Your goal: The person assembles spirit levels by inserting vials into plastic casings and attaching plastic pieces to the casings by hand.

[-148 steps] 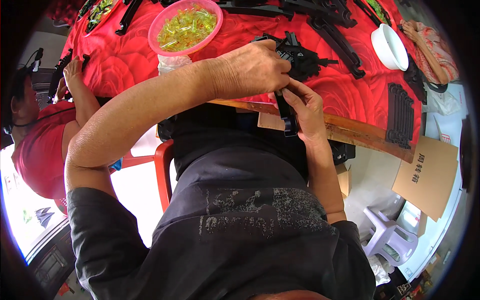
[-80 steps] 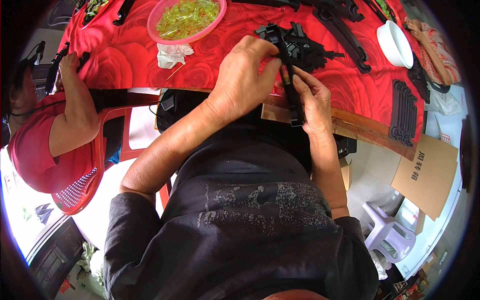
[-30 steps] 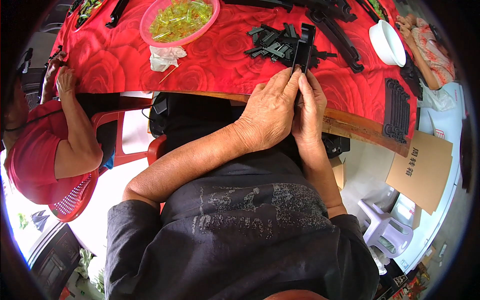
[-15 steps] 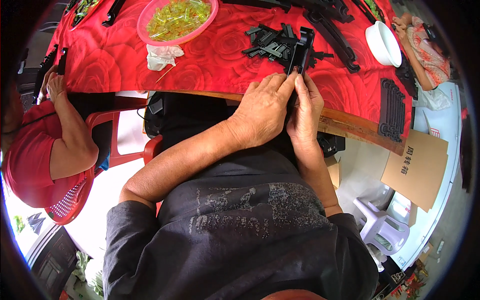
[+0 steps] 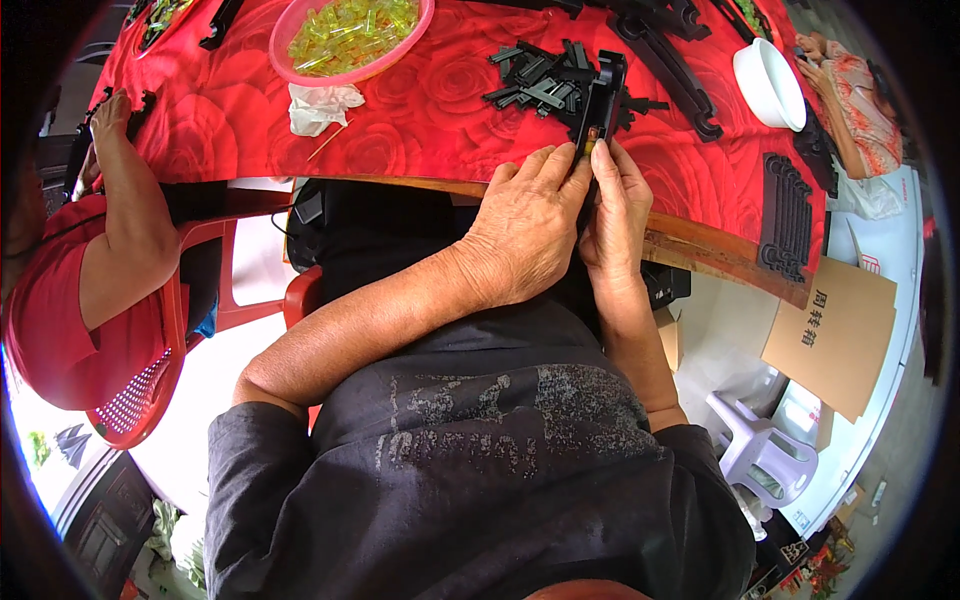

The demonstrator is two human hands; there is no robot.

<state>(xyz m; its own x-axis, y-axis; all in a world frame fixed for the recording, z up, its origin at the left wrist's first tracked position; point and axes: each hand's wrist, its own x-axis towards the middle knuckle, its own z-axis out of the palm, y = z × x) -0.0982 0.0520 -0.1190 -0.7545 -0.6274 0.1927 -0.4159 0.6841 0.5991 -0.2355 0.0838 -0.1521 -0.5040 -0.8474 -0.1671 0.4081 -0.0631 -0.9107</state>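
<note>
Between my hands, at the near table edge, a long black plastic channel-shaped piece (image 5: 602, 88) points away from me. My left hand (image 5: 530, 215) is closed round its left side, fingers bent over it. From the right, my right hand (image 5: 618, 210) grips the same piece, with its thumb pressed near a small yellowish-brown spot (image 5: 593, 137) in the channel. The piece's near end is mostly hidden by my hands. Just beyond lies a loose pile of small black plastic strips (image 5: 540, 80). A pink bowl (image 5: 275, 45) of clear yellow-green tubes (image 5: 350, 35) stands farther left.
Long black pieces (image 5: 665, 75) lie at the back right, and a stack of black pieces (image 5: 785, 220) at the right edge. A white bowl (image 5: 770, 85), crumpled tissue (image 5: 322, 108) and thin stick (image 5: 328, 140) are on the red cloth (image 5: 420, 120). Co-workers sit left (image 5: 120, 260) and far right (image 5: 865, 110).
My hands stay on the black piece; my right thumb has shifted slightly, showing more of the yellowish spot. The left co-worker's arm has moved up and away along the table.
</note>
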